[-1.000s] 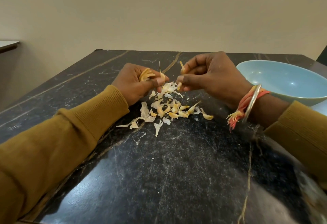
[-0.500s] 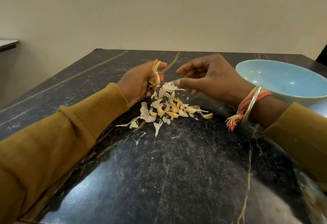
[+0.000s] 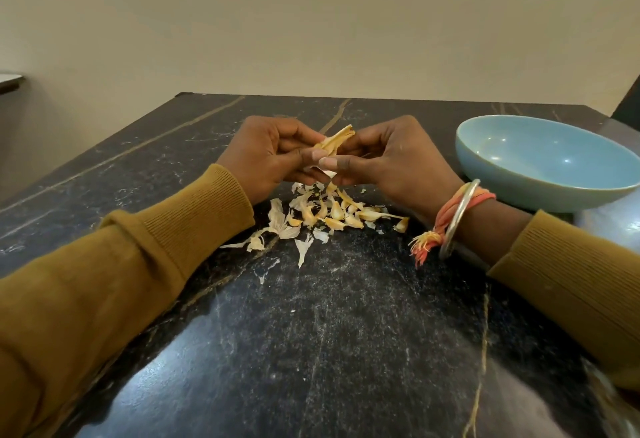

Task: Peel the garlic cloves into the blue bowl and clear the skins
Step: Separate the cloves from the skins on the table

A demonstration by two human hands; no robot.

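Black veined counter [image 3: 346,333] against a plain cream wall: a person in mustard sleeves peels garlic. Half a second ago the left hand [image 3: 266,157] alone held up the clove [image 3: 334,141] while the right hand [image 3: 391,160] hovered beside it with fingers loose. Now the two have met, both pinching the clove between thumb and fingertips, above the pile [image 3: 332,216] of skins and yellowish pieces on the counter. That suggests a fresh strip of skin is about to come away and this clove is not yet bare. To the right, well apart from the hands, the bowl [image 3: 502,188] shows no garlic in the part visible, so the job looks to be at an early stage.

Fingers cover the clove's lower half, so how much skin clings there cannot be told. Which pieces in the pile are whole cloves and which are husk is hard to make out. The frame's right edge cuts off the bowl.
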